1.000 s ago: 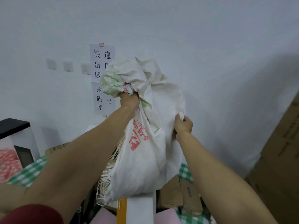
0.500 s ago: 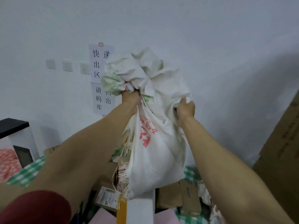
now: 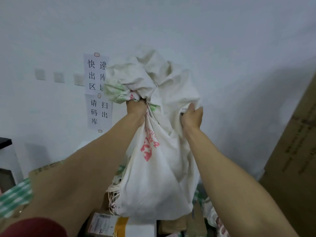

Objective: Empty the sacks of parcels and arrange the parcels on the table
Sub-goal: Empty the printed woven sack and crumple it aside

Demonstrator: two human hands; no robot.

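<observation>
Hanging mouth-down, the white sack is being held high in front of the wall, its frayed open end dangling just above the parcels on the table. The left hand is clenching the bunched upper cloth in a tight fist. The right hand is gripping a fold on the sack's right side, fingers curled into the fabric. The lower part is bulging a little, though I cannot tell whether anything is inside.

Below it, several parcels are already lying out, among them a labelled packet and a white box with yellow tape. They are crowding together and touching rather than lying in any order. The green checked tablecloth is showing at the left edge.

Emptying this sack is looking close to finished, while the arranging is looking hardly begun. No other sacks are showing.

Farther out, paper notices are hanging on the wall, and tall cardboard cartons are standing at the right.
</observation>
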